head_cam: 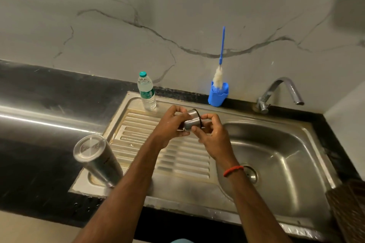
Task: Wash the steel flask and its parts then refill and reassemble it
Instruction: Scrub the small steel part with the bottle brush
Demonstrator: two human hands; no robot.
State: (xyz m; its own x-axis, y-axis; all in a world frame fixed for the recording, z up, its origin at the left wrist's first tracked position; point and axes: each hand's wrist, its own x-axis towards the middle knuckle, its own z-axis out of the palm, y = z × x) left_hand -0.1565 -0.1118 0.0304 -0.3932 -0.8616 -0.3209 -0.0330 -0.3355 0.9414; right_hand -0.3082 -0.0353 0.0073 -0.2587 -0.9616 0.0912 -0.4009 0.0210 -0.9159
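Dim, greyish light leaves a bright glare streak along the black counter (49, 94) and a soft sheen on the steel flask (98, 158) and sink (286, 144), while wide-angle distortion bends the edges.

On my feed I see the left forearm (126, 183) and right forearm (250, 199) bare, a thin twisted orange-red thread band (233, 171) round the right wrist, and a sliver of teal cloth (180, 240) at the bottom edge.
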